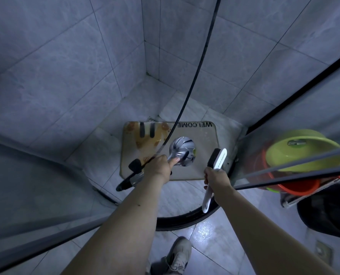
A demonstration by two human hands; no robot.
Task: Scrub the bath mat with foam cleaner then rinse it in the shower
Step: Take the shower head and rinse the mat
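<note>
Hands hold shower head and brush (bristles down) over mat.

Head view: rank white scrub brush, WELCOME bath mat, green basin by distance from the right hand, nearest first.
1. White-handled scrub brush, gripped in the right hand.
2. Beige WELCOME bath mat, on the shower floor ahead, below.
3. Lime-green plastic basin, far right behind the glass.

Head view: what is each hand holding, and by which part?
The left hand holds the shower head by its handle. The right hand holds the scrub brush around the middle of its white handle.
</note>
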